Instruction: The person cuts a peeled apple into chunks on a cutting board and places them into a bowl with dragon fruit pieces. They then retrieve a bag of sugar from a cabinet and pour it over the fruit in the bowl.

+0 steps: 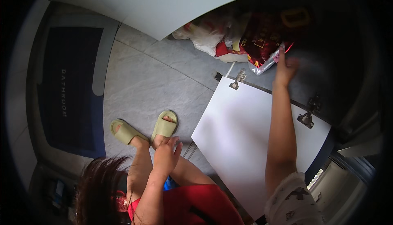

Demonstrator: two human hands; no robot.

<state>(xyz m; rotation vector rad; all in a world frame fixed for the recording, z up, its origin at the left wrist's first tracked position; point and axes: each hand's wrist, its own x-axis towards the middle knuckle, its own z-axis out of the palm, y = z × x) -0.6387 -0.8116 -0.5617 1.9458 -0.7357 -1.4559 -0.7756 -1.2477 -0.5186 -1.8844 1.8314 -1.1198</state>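
My right hand (285, 71) reaches into a dark low cupboard, over its swung-out white door. The fingers are at the clear sealed edge of a shiny red printed bag (261, 45) and appear to pinch it; part of the hand is blurred. Beside that bag lie a white plastic bag (207, 40) and another red and cream package (230, 53). My left hand (167, 154) hangs over my shins with its fingers loosely apart and nothing in it. The white cupboard door (239, 126) has two metal hinges (235, 85) along its far edge.
A large white panel (129, 3) spans the top of the view. Inside the cupboard, a yellow handle-like thing (295, 16) shows dimly. Grey floor tiles (138, 80) lie before me, with a dark blue bath mat (72, 92) at left. My feet wear green slides (165, 125).
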